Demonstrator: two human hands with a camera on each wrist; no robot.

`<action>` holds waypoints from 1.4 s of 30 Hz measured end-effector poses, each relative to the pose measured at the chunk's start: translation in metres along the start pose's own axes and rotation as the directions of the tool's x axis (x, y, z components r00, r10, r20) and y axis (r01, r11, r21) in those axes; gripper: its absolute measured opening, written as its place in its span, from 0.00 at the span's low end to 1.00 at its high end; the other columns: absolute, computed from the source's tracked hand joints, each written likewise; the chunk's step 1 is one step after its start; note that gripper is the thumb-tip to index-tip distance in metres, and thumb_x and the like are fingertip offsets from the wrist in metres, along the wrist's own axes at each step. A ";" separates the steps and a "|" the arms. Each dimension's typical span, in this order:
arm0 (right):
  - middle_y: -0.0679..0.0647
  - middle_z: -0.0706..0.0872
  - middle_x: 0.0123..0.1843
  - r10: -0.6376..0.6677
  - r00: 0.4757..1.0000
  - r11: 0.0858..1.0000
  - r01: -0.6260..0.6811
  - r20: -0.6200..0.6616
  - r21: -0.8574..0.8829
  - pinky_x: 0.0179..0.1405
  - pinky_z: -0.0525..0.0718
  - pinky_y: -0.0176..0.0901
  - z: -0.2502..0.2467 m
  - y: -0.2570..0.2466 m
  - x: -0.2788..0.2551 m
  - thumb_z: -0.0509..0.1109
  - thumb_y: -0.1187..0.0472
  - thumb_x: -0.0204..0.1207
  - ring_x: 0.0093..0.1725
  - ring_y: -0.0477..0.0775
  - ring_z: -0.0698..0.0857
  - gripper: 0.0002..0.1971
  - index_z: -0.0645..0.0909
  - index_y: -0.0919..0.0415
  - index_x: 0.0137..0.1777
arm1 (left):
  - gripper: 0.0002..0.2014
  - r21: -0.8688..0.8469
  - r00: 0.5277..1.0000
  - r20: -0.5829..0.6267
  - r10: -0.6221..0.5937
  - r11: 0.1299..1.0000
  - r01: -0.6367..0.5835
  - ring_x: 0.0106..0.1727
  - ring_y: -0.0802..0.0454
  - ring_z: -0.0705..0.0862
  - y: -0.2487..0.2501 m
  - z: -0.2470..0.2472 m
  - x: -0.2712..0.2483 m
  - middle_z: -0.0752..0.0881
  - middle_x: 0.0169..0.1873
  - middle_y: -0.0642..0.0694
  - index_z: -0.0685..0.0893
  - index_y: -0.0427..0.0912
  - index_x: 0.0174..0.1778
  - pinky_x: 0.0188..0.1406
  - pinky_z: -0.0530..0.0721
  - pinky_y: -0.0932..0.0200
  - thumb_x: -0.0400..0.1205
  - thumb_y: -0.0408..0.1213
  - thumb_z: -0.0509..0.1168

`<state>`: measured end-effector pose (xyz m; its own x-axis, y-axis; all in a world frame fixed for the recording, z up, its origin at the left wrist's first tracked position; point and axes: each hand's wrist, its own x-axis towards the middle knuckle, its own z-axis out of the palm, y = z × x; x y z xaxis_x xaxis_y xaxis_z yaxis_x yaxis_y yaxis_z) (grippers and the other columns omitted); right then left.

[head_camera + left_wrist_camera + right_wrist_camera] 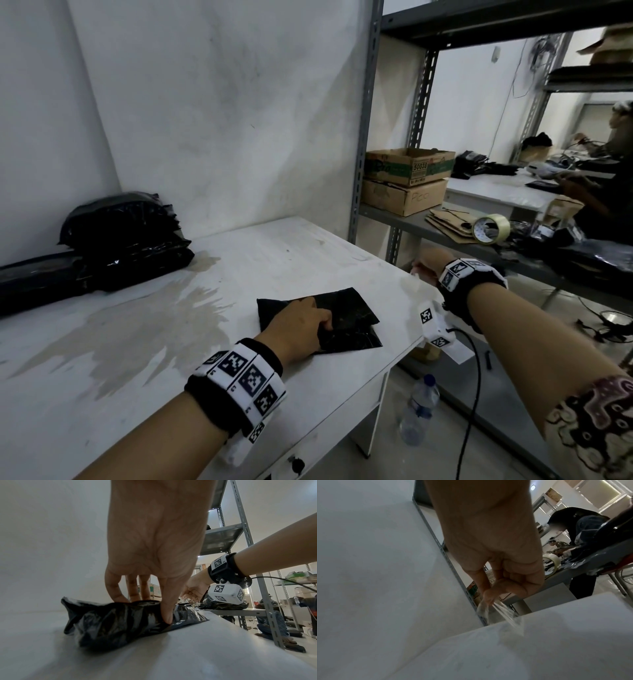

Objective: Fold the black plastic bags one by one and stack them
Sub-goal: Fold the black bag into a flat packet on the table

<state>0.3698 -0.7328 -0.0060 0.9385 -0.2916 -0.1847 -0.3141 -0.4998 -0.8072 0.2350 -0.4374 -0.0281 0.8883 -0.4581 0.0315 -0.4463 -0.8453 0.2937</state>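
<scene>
Leftmost, the stack of folded black bags (126,236) sits at the tabletop (144,342) rear corner, well apart from the left hand (301,329). Its fingers (165,616) curl onto the folded black plastic bag (346,325) near the right edge. The right hand (426,269) pinches a clear tape strip (508,616) stuck at the tabletop corner, beside the bag. Cardboard boxes (407,181) on the shelf hide their contents.

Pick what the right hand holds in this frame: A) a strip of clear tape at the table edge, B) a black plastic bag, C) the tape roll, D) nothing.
A: the right hand pinches a strip of clear tape stuck to the edge of the white table.
</scene>
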 end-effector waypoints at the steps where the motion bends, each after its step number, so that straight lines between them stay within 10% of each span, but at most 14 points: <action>1: 0.51 0.74 0.36 0.005 1.000 0.996 -0.004 -0.015 0.090 0.44 0.74 0.37 0.001 -0.003 0.001 0.57 0.70 0.84 0.35 0.45 0.73 0.18 0.69 0.56 0.32 | 0.13 0.003 1.000 0.000 0.000 1.000 0.000 0.60 0.46 0.74 0.000 0.000 0.000 0.75 0.57 0.43 0.82 0.46 0.59 0.55 0.71 0.61 0.79 0.31 0.65; 8: 0.50 0.74 0.09 0.051 0.984 0.926 0.017 -0.169 0.377 0.17 0.68 0.35 0.015 -0.030 0.010 0.55 0.70 0.84 0.17 0.51 0.76 0.19 0.70 0.65 0.29 | 0.14 0.025 1.000 0.015 0.008 1.000 -0.009 0.61 0.45 0.74 -0.001 0.002 0.002 0.75 0.56 0.44 0.81 0.46 0.59 0.56 0.72 0.58 0.79 0.31 0.65; 20: 0.47 0.78 0.13 -0.039 0.987 0.873 0.109 -0.154 0.476 0.18 0.73 0.32 0.030 -0.040 0.025 0.66 0.68 0.80 0.13 0.41 0.75 0.14 0.76 0.62 0.30 | 0.15 0.044 0.999 0.035 0.000 0.999 -0.002 0.60 0.44 0.73 0.000 0.004 0.004 0.75 0.56 0.43 0.80 0.46 0.60 0.57 0.76 0.53 0.78 0.29 0.64; 27: 0.55 0.79 0.29 -0.205 0.965 0.790 0.260 -0.161 0.555 0.27 0.75 0.34 0.037 -0.068 0.016 0.67 0.71 0.80 0.29 0.49 0.76 0.14 0.74 0.61 0.32 | 0.15 0.082 0.999 0.045 -0.008 0.997 0.004 0.60 0.44 0.73 0.002 0.004 0.006 0.75 0.57 0.43 0.79 0.46 0.61 0.56 0.75 0.54 0.79 0.29 0.63; 37: 0.50 0.80 0.32 -0.460 0.885 0.500 0.328 -0.075 0.802 0.31 0.79 0.34 0.035 -0.109 -0.022 0.65 0.67 0.82 0.29 0.44 0.78 0.07 0.78 0.61 0.41 | 0.16 0.069 0.999 0.045 0.000 0.998 -0.003 0.58 0.44 0.73 0.000 0.004 0.004 0.74 0.56 0.44 0.79 0.46 0.61 0.57 0.76 0.50 0.79 0.29 0.63; 42: 0.50 0.82 0.33 -0.453 0.889 0.579 0.245 0.057 0.778 0.28 0.80 0.33 0.044 -0.127 -0.042 0.65 0.66 0.81 0.31 0.45 0.78 0.07 0.80 0.61 0.42 | 0.16 0.157 0.996 0.080 -0.045 0.987 0.032 0.56 0.41 0.71 0.004 0.002 -0.003 0.73 0.59 0.41 0.75 0.45 0.63 0.61 0.76 0.47 0.81 0.28 0.58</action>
<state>0.3769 -0.6208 0.0794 0.9854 0.0138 0.1697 0.1595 0.2736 -0.9485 0.2305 -0.4403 -0.0294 0.8959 -0.4404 -0.0586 -0.4293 -0.8921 0.1414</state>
